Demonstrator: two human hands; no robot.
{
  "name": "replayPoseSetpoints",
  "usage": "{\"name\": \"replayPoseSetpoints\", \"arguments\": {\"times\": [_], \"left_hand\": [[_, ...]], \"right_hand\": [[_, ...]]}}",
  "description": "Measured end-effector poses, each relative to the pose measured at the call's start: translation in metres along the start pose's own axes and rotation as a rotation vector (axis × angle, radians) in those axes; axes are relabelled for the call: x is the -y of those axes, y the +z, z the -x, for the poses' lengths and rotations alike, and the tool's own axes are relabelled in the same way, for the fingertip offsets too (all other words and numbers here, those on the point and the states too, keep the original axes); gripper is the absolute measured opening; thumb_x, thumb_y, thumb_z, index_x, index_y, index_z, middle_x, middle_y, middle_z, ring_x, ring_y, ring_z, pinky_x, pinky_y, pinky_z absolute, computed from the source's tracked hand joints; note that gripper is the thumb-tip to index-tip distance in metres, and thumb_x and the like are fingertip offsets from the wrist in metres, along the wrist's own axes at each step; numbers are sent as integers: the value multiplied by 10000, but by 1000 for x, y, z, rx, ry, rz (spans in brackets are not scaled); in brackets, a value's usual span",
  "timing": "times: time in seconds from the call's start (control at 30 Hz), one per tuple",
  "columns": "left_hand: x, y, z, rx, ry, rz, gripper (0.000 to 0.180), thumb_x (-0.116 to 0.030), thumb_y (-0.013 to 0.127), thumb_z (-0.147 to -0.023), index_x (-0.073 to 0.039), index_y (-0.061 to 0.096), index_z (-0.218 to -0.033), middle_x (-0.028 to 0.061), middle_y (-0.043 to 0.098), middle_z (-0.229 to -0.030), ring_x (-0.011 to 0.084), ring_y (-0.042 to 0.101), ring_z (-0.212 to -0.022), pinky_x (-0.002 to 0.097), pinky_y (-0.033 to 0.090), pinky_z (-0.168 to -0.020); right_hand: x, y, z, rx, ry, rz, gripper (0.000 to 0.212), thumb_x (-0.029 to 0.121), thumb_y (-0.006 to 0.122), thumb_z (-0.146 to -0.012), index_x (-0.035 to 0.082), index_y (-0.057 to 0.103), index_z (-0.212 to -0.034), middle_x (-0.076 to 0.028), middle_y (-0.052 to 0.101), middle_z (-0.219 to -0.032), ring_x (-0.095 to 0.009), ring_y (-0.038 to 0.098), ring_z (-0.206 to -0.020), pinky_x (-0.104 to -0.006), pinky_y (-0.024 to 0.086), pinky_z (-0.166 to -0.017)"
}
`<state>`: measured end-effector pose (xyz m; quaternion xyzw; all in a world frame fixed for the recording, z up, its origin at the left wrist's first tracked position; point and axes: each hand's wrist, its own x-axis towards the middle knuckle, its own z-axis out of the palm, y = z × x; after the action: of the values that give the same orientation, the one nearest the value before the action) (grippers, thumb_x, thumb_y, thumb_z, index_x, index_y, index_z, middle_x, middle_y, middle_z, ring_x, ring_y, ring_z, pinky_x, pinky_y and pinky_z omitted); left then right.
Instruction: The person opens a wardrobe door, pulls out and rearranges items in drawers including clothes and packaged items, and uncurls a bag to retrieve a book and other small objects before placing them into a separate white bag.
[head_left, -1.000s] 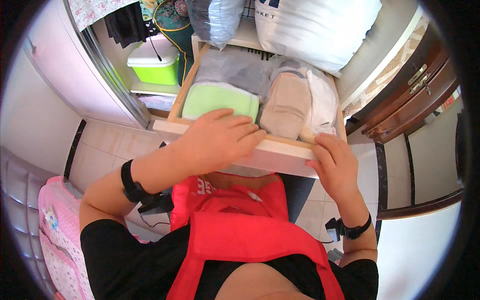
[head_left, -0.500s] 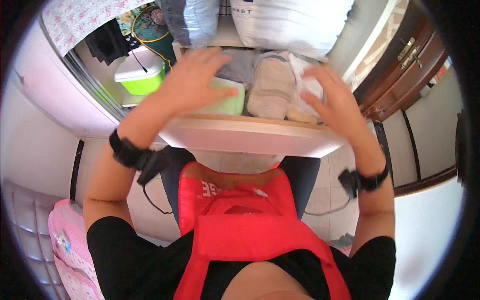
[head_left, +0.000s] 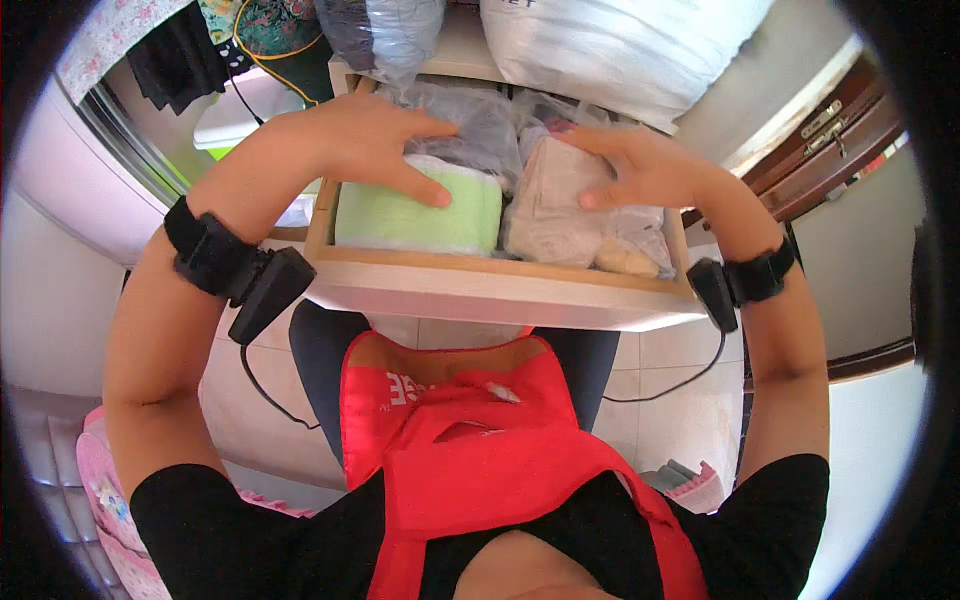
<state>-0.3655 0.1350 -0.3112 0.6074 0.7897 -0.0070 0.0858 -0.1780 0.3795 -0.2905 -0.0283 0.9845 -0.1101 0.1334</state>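
Observation:
A light wooden drawer [head_left: 470, 268] stands pulled out in front of me, holding folded cloths and clear plastic bags. My left hand [head_left: 375, 145] is spread over its left part, thumb at the top of a light green folded cloth [head_left: 415, 222] with white edging, fingers by a clear plastic bag [head_left: 470, 125] behind. On the right, my right hand [head_left: 650, 168] has its fingers apart against the upper right of a beige folded cloth [head_left: 550, 205], gripping nothing that I can see. A small yellowish cloth [head_left: 625, 258] in clear plastic sits in the drawer's front right corner.
Behind the drawer, a large white sack [head_left: 610, 50] and a grey plastic-wrapped bundle [head_left: 385, 35] rest on a shelf. To the left are black hanging cloth [head_left: 175, 60] and a white-lidded green box [head_left: 225, 125]. A dark wooden door [head_left: 810, 170] is at the right.
More of the drawer's inside and the green cloth now shows. My right hand has come in against the beige cloth, which lies turned differently. My left hand remains spread over the left part.

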Motion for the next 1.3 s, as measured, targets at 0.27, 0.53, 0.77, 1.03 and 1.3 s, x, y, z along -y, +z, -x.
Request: {"name": "replayPoseSetpoints", "arguments": {"times": [0.27,0.53,0.77,1.03,1.3], "left_hand": [[-34,-25,-17,9,-34,-152,684,-558,621,-718,-73,533,-1193,207,568,-1132,360,572,-977,434,471,-792],[-48,-6,-16,-258,267,-42,482,-355,637,-779,-49,534,-1137,171,572,-1131,356,556,-995,428,456,-826],[-64,0,-25,-103,350,62,652,-311,654,-764,-124,418,-1341,192,531,-1218,364,506,-1087,427,392,-936],[-60,0,-9,-133,355,124,719,-333,658,-769,-113,349,-1379,210,432,-1334,363,447,-1196,412,364,-994],[-64,3,-9,-276,256,643,970,-482,705,-727,-32,186,-1412,204,417,-1335,305,437,-1222,363,325,-1033]], "right_hand": [[-7,20,-10,-79,54,-38,766,437,555,-855,165,158,-1452,-173,134,-1499,-317,345,-1295,-333,270,-1062],[-35,2,-1,-351,38,-479,520,417,515,-889,76,484,-1280,-173,506,-1261,-275,488,-1159,-347,377,-961],[-76,24,-4,-533,376,233,399,338,594,-851,-40,615,-975,-176,639,-884,-291,610,-826,-368,472,-745],[-59,16,13,-414,310,-530,327,262,640,-832,-13,608,-1006,-81,634,-922,-189,594,-816,-299,469,-737],[24,-16,62,-1072,-242,-1091,158,141,649,-834,35,585,-933,-49,632,-853,-116,614,-749,-237,501,-657]]}}
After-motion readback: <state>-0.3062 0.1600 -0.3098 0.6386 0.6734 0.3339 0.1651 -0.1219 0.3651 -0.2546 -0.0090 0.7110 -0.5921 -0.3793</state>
